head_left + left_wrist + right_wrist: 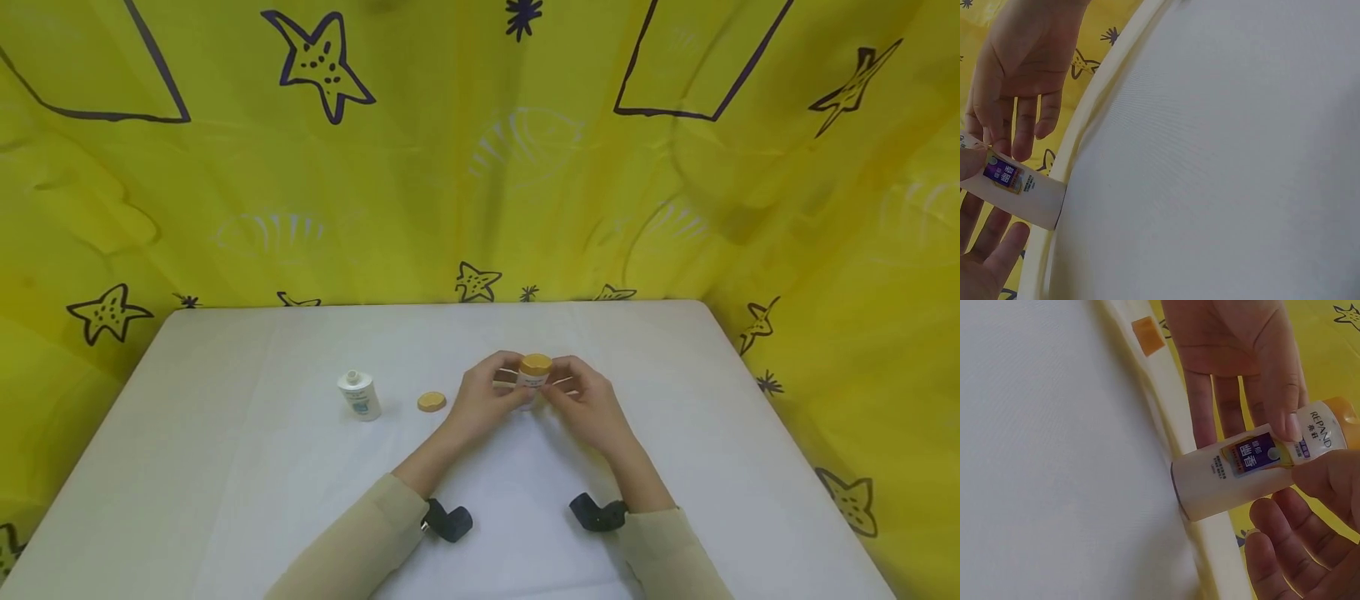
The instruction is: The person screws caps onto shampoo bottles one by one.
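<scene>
Head view: soft, even light; faint, soft-edged shadows on desk [720, 433]. Wrist views: dimmer, greyer; desk's edge bowed. Left wrist: fine moiré lines. Right wrist: bottle [1200, 487] lettering legible.

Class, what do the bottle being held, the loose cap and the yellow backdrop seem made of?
Bottle: probably plastic with a satin finish, judging by its pale, smooth side.
Loose cap: likely plastic, from its even orange; too small to judge gloss.
Yellow backdrop: apparently slightly shiny fabric, hanging in folds, though possibly plastic sheeting.
</scene>
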Demonstrator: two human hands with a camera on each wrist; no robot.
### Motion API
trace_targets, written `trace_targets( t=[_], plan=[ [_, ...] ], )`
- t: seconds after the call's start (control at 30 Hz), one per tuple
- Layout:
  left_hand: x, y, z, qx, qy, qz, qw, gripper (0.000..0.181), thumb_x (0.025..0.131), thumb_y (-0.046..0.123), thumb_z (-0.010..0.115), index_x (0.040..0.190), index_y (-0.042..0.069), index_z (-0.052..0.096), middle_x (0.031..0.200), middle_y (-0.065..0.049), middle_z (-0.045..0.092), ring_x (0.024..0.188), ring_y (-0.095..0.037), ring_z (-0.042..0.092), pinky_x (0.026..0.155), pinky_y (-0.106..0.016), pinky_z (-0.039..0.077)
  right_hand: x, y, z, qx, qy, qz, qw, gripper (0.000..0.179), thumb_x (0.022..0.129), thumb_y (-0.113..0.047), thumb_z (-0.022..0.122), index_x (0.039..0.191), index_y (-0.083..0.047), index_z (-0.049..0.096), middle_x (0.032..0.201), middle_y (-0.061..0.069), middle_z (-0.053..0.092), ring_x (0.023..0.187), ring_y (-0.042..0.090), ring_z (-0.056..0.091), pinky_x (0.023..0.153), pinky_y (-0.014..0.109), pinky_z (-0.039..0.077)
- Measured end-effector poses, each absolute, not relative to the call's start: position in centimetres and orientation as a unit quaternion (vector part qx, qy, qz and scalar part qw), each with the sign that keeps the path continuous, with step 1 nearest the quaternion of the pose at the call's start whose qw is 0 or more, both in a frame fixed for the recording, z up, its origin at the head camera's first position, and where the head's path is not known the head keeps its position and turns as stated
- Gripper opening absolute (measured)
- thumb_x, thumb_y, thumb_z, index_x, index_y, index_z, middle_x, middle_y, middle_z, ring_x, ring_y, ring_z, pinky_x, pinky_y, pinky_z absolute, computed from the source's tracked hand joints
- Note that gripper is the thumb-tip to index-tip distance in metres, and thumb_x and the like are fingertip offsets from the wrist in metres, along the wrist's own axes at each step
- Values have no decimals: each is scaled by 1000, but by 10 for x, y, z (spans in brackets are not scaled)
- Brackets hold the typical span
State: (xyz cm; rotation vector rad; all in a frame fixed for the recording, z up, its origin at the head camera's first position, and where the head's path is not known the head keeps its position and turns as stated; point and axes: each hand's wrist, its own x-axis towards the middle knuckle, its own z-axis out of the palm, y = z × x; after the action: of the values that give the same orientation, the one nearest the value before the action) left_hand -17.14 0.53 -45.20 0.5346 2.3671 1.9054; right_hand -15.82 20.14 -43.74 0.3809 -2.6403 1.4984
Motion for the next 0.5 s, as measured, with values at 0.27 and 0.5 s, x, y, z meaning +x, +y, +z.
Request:
trace_targets(
  t=[0.27,0.5],
  plan=[
    [-163,-10,-440,165,775,610,23,45,85,12,79,126,14,60,127,-1,62,117,-26,62,96,-40,54,-159,204,-433,118,-861,493,27,31,90,3,61,118,-10,62,108,9,69,93,22,70,78,30,58],
    [-142,-41,-411,168,789,591,3,46,86,10,79,127,18,60,126,2,63,118,-18,60,97,-42,54,-155,206,-420,117,-866,483,48,35,90,6,58,120,-12,62,110,5,69,95,19,69,80,26,57]
  ],
)
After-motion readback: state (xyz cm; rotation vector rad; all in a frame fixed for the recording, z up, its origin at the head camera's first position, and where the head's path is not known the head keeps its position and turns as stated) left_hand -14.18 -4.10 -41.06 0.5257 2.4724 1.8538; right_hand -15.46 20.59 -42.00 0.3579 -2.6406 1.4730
